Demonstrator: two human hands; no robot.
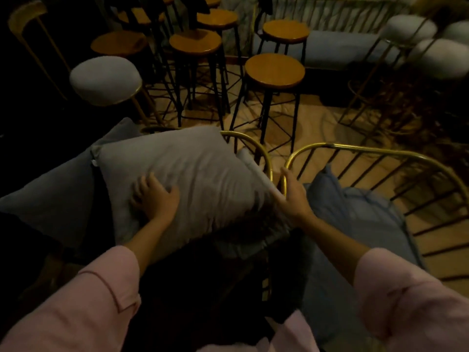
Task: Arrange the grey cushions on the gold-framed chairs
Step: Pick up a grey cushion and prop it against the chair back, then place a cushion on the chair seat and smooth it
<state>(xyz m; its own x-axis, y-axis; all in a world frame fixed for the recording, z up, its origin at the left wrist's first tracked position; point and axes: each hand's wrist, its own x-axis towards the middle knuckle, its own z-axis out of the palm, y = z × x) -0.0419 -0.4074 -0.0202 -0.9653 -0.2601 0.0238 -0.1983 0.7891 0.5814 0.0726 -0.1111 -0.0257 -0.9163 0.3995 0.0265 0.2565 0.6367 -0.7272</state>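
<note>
Pressing flat on the grey cushion, the left hand has its fingers spread across the fabric. The right hand lies along the cushion's right edge, fingers together, touching the gold frame of the right chair. Two gold-framed chairs stand side by side; three cushions show: this one, a darker one left of the fingers, a bluish one right. Six wooden stools stand beyond. No writing is readable.
</note>
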